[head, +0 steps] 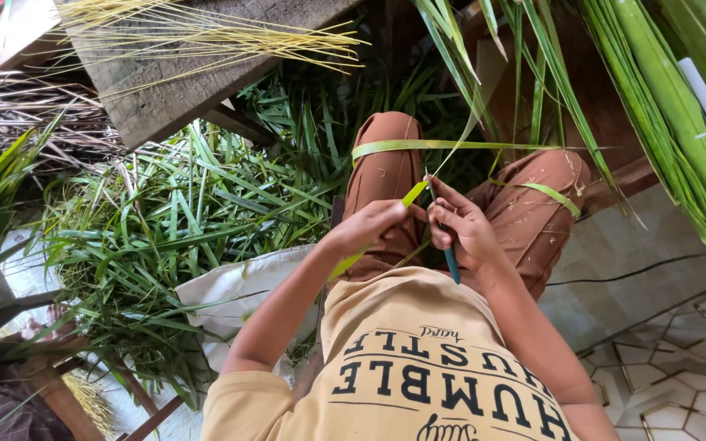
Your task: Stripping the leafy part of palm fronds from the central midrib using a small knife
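At frame centre I see the left hand (369,224) pinching a green leaf strip (413,193) against the blade of a teal-handled knife (449,255) clenched in the right hand (461,229); a slip, I judge, could cut a thumb.

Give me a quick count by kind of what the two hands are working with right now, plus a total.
Hands: 2, the left hand and the right hand
Long green leaf strips held between the hands: 1
Thin teal-handled tools in the right hand: 1
Total: 4
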